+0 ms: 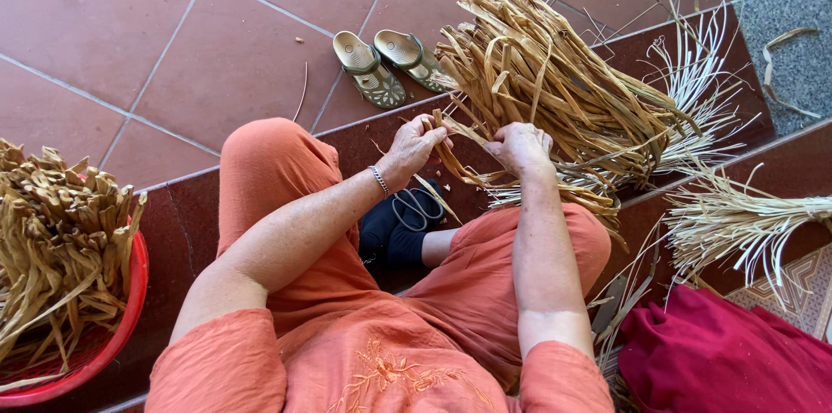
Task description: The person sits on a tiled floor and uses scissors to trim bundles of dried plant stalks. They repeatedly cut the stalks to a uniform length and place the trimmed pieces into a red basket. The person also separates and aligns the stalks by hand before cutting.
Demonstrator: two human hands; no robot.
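A big bundle of dried tan plant strips (pixel 555 84) lies on the dark red step in front of me. My left hand (pixel 414 146), with a thin bracelet at the wrist, pinches one strip at the bundle's near end. My right hand (pixel 520 149) grips the near end of the bundle itself, fingers curled into the strips. The two hands are a hand's width apart. I sit in orange clothes with my knees up; a dark sock shows between my legs, with a pair of scissors (pixel 414 208) resting on it.
A red basin (pixel 104 339) heaped with more dried strips stands at the left. A pair of sandals (pixel 390 62) lies on the tiled floor beyond. Pale thin fibres (pixel 737 222) fan out at the right, above a dark red cloth (pixel 719 361). A grey stone slab (pixel 793 49) is far right.
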